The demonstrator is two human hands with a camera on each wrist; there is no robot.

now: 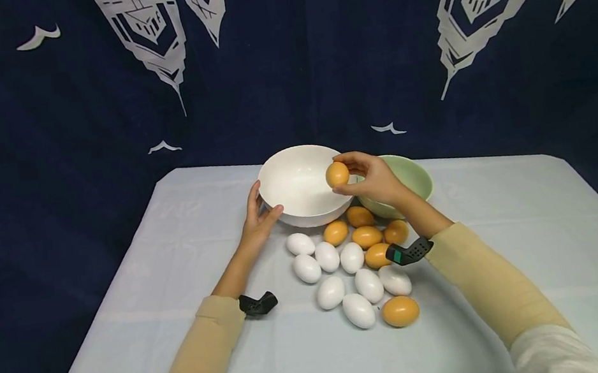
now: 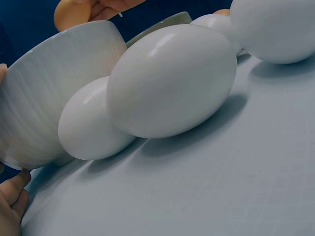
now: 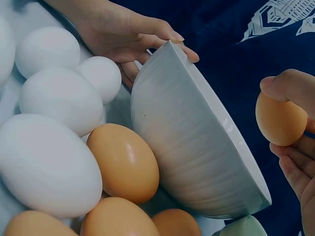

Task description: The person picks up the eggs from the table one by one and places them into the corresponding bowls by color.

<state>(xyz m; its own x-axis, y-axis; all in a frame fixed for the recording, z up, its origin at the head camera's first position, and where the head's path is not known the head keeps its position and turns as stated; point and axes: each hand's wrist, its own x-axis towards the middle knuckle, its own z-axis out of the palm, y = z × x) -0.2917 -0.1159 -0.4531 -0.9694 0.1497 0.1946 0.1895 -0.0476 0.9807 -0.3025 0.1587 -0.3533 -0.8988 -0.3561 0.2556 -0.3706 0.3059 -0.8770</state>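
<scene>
A white bowl stands toward the back of the table, its visible inside bare. Against its left side my left hand holds it, thumb at the rim and fingers round the outer wall. Above the bowl's right rim, my right hand pinches an orange-brown egg between thumb and fingers. The right wrist view shows this egg apart from the bowl. A green bowl sits to the right, partly hidden behind the right hand and forearm.
In front of the bowls lie several white eggs and several orange-brown eggs, close together. One orange-brown egg is nearest the front. A pale cloth covers the table; a dark blue patterned curtain hangs behind.
</scene>
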